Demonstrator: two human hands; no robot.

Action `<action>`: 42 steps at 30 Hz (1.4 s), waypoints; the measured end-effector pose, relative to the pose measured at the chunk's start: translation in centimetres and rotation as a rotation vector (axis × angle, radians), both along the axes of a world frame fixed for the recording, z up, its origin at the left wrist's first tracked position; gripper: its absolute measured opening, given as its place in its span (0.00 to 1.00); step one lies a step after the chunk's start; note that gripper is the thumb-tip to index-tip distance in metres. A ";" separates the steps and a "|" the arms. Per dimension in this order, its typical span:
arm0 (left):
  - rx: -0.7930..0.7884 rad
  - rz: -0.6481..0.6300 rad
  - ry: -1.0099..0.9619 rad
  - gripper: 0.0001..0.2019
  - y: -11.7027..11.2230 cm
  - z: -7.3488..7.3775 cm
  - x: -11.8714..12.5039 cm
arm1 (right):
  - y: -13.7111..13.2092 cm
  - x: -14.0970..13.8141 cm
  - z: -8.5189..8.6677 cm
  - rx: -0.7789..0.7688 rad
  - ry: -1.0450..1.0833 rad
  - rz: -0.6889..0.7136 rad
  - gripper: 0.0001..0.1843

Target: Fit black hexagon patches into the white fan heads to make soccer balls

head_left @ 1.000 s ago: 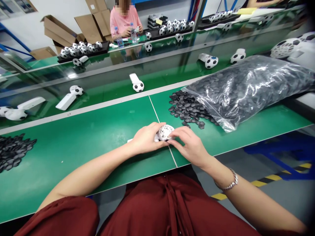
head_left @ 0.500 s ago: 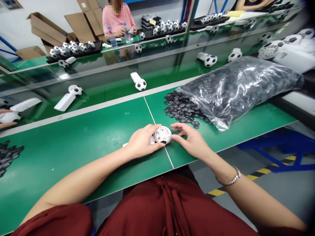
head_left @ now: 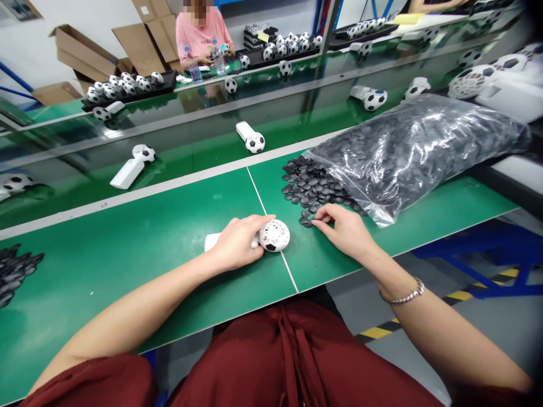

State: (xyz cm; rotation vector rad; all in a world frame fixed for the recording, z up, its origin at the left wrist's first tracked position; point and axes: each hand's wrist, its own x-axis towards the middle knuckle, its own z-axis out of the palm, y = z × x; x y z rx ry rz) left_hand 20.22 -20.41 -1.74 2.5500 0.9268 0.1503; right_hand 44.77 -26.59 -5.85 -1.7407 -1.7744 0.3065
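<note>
My left hand (head_left: 237, 242) grips a white ball-shaped fan (head_left: 274, 236) by its neck, holding it on the green bench (head_left: 169, 237); the fan's white handle pokes out behind my fingers. One black patch shows low on the white ball. My right hand (head_left: 344, 228) rests at the near edge of a loose pile of black hexagon pieces (head_left: 311, 186), fingertips pinched together on one piece. The pile spills from a clear plastic bag (head_left: 416, 147) full of the same pieces.
Finished football fans (head_left: 254, 139) (head_left: 136, 164) lie on the conveyor belt behind the bench. Another black pile (head_left: 14, 268) sits at the far left. A person in a pink shirt (head_left: 199, 31) works across the line, by trays of balls (head_left: 127, 85) and cardboard boxes (head_left: 85, 51).
My right hand left the white ball and reached right and forward to the black pile. The fans on the belt have shifted to the right. My left hand stayed on the fan.
</note>
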 end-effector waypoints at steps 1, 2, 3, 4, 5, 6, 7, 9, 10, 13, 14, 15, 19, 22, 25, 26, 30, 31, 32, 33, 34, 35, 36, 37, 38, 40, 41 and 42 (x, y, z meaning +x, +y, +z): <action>0.007 -0.007 0.004 0.31 0.1 0.0 -0.2 | -0.1 -0.2 0.1 0.001 0.042 0.004 0.05; 0.012 -0.011 0.009 0.31 0.2 0.1 -0.3 | -0.3 -0.4 0.3 0.003 0.091 0.003 0.05; 0.017 -0.012 0.016 0.31 0.2 0.1 -0.4 | -0.5 -0.6 0.4 0.004 0.147 0.002 0.05; 0.019 -0.012 0.023 0.31 0.3 0.2 -0.5 | -0.7 -0.8 0.5 0.002 0.207 0.009 0.06; 0.020 -0.011 0.029 0.31 0.3 0.2 -0.6 | -0.8 -1.1 0.6 -0.009 0.269 0.027 0.07; 0.020 -0.012 0.033 0.31 0.4 0.2 -0.6 | -1.0 -1.4 0.6 -0.031 0.332 0.052 0.08; 0.020 -0.014 0.036 0.31 0.4 0.1 -0.6 | -1.2 -1.7 0.7 -0.060 0.392 0.077 0.08; 0.021 -0.024 0.033 0.32 0.5 0.1 -0.6 | -1.4 -2.3 0.8 -0.121 0.507 0.104 0.10; 0.023 -0.030 0.028 0.32 0.5 0.0 -0.6 | -1.5 -2.5 0.8 -0.145 0.563 0.109 0.11; 0.033 -0.045 0.013 0.32 0.5 -0.2 -0.6 | -1.7 -3.1 1.0 -0.156 0.646 0.139 0.14; 0.035 -0.046 0.011 0.32 0.5 -0.3 -0.6 | -1.7 -3.2 1.1 -0.125 0.613 0.152 0.14; 0.038 -0.046 0.011 0.31 0.6 -0.3 -0.6 | -1.8 -3.3 1.2 -0.077 0.548 0.158 0.12; 0.040 -0.062 0.018 0.32 0.6 -0.2 -0.7 | -1.9 -3.5 1.6 0.094 0.260 0.145 0.06; 0.056 -0.085 0.036 0.32 0.6 0.1 -0.9 | -2.0 -3.8 1.7 0.059 0.241 0.180 0.07; 0.094 -0.064 0.041 0.31 0.4 0.2 -0.9 | -2.1 -4.1 1.8 -0.007 0.259 0.246 0.09; 0.099 -0.052 0.043 0.31 0.3 0.3 -1.0 | -2.1 -4.2 1.8 -0.031 0.280 0.266 0.09; 0.059 -0.046 0.049 0.32 0.0 0.5 -1.0 | -2.2 -4.8 1.9 -0.115 0.387 0.294 0.07; 0.045 -0.051 0.046 0.32 -0.1 0.5 -1.1 | -2.2 -4.9 2.0 -0.131 0.407 0.301 0.07; 0.032 -0.054 0.041 0.32 -0.2 0.6 -1.1 | -2.2 -5.1 1.9 -0.141 0.426 0.309 0.06; 0.020 -0.054 0.035 0.32 -0.2 0.6 -1.1 | -2.2 -5.3 1.9 -0.148 0.442 0.318 0.07; 0.010 -0.050 0.029 0.32 -0.3 0.6 -1.1 | -2.2 -5.4 1.9 -0.148 0.451 0.325 0.07; 0.003 -0.046 0.023 0.32 -0.3 0.6 -1.1 | -2.3 -5.5 1.9 -0.142 0.448 0.331 0.08; -0.002 -0.040 0.018 0.32 -0.4 0.6 -1.0 | -2.3 -5.6 1.9 -0.129 0.431 0.336 0.09; -0.004 -0.035 0.013 0.32 -0.4 0.6 -1.0 | -2.4 -5.7 2.0 -0.112 0.401 0.341 0.11; -0.003 -0.031 0.010 0.32 -0.4 0.6 -0.9 | -2.4 -5.7 2.0 -0.090 0.371 0.343 0.11; 0.001 -0.026 0.007 0.32 -0.4 0.5 -0.8 | -2.5 -5.7 2.1 -0.055 0.341 0.333 0.11; 0.002 -0.025 0.009 0.32 -0.4 0.5 -0.8 | -2.6 -5.7 2.1 -0.051 0.353 0.326 0.10; 0.002 -0.023 0.010 0.32 -0.4 0.4 -0.7 | -2.6 -5.7 2.1 -0.054 0.379 0.317 0.09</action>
